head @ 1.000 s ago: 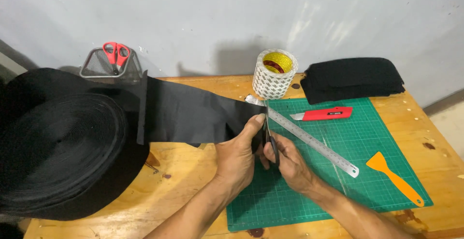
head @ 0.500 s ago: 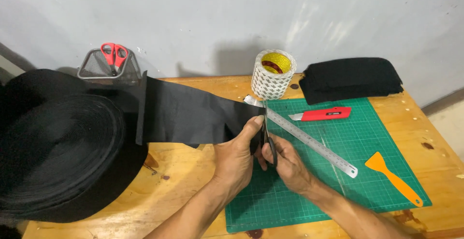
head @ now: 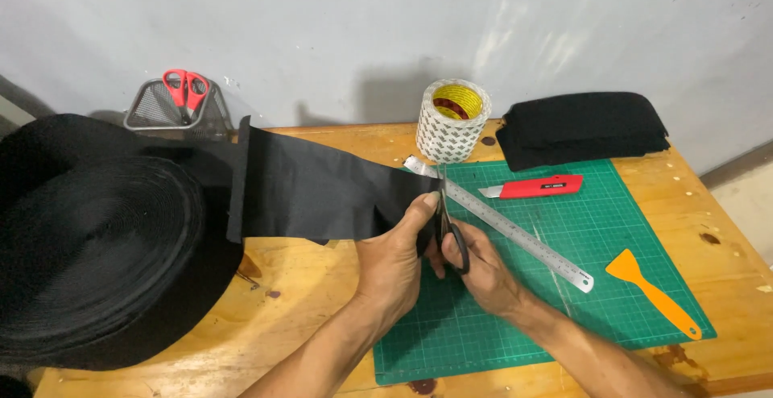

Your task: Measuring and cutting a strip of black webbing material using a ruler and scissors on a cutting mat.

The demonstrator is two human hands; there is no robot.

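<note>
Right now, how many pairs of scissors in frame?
2. Black-handled scissors in the right hand, at the black fabric strip held by the left hand. Red-handled scissors in the mesh holder, back left.

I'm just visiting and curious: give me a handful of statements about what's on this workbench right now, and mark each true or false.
1. The right hand works black-handled scissors at the end of the black fabric strip. True.
2. The left hand rests on the orange scraper. False: it grips the fabric strip next to the scissors.
3. The red utility knife lies on the green cutting mat. True.
4. The metal ruler stands upright in the mesh holder. False: it lies flat on the mat; the holder keeps red-handled scissors.
5. The tape roll stands on the wooden table. True.
</note>
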